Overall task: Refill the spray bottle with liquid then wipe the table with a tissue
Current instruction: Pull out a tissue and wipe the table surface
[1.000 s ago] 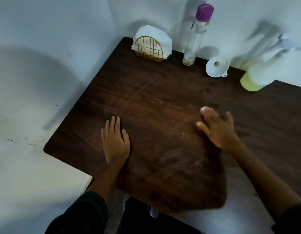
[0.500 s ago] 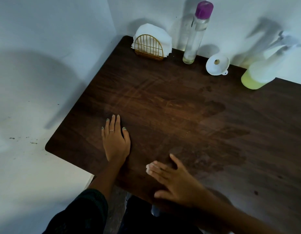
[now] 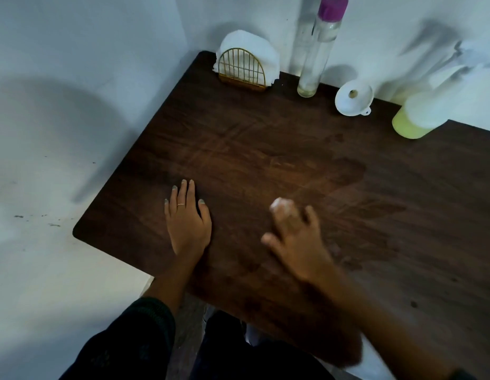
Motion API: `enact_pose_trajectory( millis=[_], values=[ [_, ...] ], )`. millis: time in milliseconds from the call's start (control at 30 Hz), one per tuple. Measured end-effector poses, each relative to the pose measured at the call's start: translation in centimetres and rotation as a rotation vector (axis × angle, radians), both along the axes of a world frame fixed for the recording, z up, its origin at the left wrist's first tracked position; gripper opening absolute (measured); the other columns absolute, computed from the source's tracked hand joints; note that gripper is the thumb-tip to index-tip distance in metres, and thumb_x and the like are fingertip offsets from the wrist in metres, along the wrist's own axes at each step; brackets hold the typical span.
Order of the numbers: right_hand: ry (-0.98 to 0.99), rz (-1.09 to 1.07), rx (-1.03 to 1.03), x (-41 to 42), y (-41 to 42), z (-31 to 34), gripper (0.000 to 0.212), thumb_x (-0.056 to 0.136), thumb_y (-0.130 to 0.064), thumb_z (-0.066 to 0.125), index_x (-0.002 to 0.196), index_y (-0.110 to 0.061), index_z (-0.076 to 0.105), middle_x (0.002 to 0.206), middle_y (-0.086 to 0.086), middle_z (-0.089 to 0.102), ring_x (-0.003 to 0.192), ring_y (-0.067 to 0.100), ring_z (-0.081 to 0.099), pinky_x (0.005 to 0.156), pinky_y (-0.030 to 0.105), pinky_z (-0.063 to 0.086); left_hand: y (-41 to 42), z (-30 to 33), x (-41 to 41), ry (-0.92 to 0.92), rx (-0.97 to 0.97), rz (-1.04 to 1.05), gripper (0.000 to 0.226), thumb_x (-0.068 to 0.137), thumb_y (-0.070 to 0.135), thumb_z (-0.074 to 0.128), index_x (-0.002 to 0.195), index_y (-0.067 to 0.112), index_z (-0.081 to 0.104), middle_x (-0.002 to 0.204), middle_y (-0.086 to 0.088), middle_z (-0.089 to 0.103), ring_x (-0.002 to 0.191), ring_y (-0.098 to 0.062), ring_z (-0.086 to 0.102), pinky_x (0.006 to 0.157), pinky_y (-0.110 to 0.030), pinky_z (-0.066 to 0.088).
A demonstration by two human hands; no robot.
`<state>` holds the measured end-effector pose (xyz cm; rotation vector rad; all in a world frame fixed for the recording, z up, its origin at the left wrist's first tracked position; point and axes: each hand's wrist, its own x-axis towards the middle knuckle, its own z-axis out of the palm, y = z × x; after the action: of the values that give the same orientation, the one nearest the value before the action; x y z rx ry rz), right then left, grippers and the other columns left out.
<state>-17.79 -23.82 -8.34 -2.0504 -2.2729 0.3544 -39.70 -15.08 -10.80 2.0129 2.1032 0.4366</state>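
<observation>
My right hand is blurred with motion over the middle of the dark wooden table. It presses a small white tissue, of which only a bit shows beyond the fingertips. My left hand lies flat on the table near its left edge, fingers straight. The spray bottle, white with yellow-green liquid in its base, stands at the back right. A tall clear bottle with a purple cap stands against the back wall.
A white funnel lies between the two bottles. A gold wire holder with white tissues sits in the back left corner. Walls close the table at the back and left. Damp streaks mark the wood right of my hands.
My right hand swept the tissue from mid-table toward the front edge, then back up and to the right. My left hand stayed put.
</observation>
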Motion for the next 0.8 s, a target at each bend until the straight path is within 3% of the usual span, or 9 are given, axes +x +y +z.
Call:
enact_pose_trajectory(
  millis=[67,133,233,300,433,533,600,700,800],
  values=[
    [0.054,0.266,0.010,-4.7,-3.8,-0.1,0.072,0.090,-0.061,0.026,0.140,-0.011,0.037,0.147,0.008,0.040,0.140,0.018,0.026,0.111,0.049,0.009,0.0,0.1,0.0,0.004,0.000,-0.002,0.052,0.095,0.030,0.029,0.145,0.014,0.031,0.152,-0.006,0.032,0.143,-0.023,0.022,0.118,-0.042,0.012],
    [0.007,0.544,-0.013,-7.4,-7.3,-0.6,0.072,0.092,-0.062,0.022,0.141,-0.011,0.035,0.148,0.005,0.038,0.140,0.018,0.028,0.109,0.050,0.012,0.0,0.1,0.0,0.004,-0.002,-0.001,0.052,0.095,0.030,0.029,0.145,0.014,0.031,0.153,-0.005,0.031,0.144,-0.023,0.021,0.118,-0.042,0.012],
    [-0.021,0.698,-0.014,-6.6,-8.7,-1.0,0.067,0.094,-0.060,0.018,0.141,-0.017,0.036,0.149,-0.002,0.038,0.141,0.013,0.027,0.108,0.051,0.015,-0.1,0.1,0.0,-0.004,-0.005,-0.002,0.052,0.096,0.029,0.030,0.145,0.015,0.031,0.153,-0.005,0.031,0.144,-0.023,0.021,0.118,-0.042,0.011],
    [0.027,0.599,-0.008,-3.5,-6.8,-1.0,0.060,0.093,-0.059,0.025,0.139,-0.023,0.039,0.145,-0.007,0.042,0.138,0.008,0.031,0.109,0.051,0.016,-0.1,0.1,0.0,-0.002,-0.001,-0.004,0.053,0.094,0.030,0.029,0.145,0.014,0.031,0.153,-0.005,0.031,0.143,-0.024,0.021,0.118,-0.042,0.012],
    [-0.037,0.114,0.021,5.9,-0.6,-0.5,0.055,0.096,-0.054,0.019,0.137,-0.025,0.041,0.142,-0.002,0.048,0.135,0.011,0.037,0.108,0.051,0.021,-0.1,0.0,0.0,-0.006,0.001,-0.004,0.052,0.095,0.030,0.029,0.145,0.014,0.031,0.152,-0.006,0.032,0.143,-0.024,0.022,0.118,-0.042,0.012],
    [-0.035,-0.339,-0.016,13.4,2.9,0.3,0.053,0.098,-0.047,0.022,0.142,-0.020,0.034,0.151,0.000,0.034,0.141,0.012,0.026,0.111,0.055,0.012,-0.1,0.1,0.0,-0.005,0.003,-0.005,0.051,0.096,0.029,0.031,0.145,0.014,0.031,0.152,-0.006,0.032,0.143,-0.024,0.022,0.118,-0.042,0.012],
    [-0.044,-0.494,-0.088,15.2,3.9,0.5,0.058,0.097,-0.048,0.017,0.146,-0.016,0.024,0.155,0.002,0.023,0.144,0.015,0.016,0.114,0.057,0.008,-0.1,0.0,0.0,-0.003,0.000,-0.005,0.050,0.097,0.028,0.032,0.145,0.014,0.031,0.152,-0.006,0.031,0.143,-0.024,0.022,0.118,-0.042,0.012],
    [-0.032,-0.440,-0.042,11.0,3.3,0.0,0.070,0.094,-0.054,0.013,0.144,-0.009,0.029,0.153,0.011,0.028,0.143,0.023,0.022,0.113,0.053,0.013,-0.1,0.0,0.0,-0.005,0.007,-0.004,0.051,0.096,0.029,0.031,0.145,0.014,0.031,0.152,-0.007,0.033,0.143,-0.024,0.023,0.118,-0.043,0.013],
    [-0.016,-0.086,0.018,3.8,-1.2,-0.1,0.074,0.094,-0.058,0.010,0.140,-0.007,0.038,0.148,0.011,0.038,0.138,0.026,0.033,0.111,0.048,0.014,-0.1,0.1,0.0,0.000,0.014,-0.006,0.053,0.094,0.031,0.029,0.144,0.013,0.032,0.151,-0.007,0.034,0.143,-0.024,0.024,0.117,-0.042,0.014]
  ],
)
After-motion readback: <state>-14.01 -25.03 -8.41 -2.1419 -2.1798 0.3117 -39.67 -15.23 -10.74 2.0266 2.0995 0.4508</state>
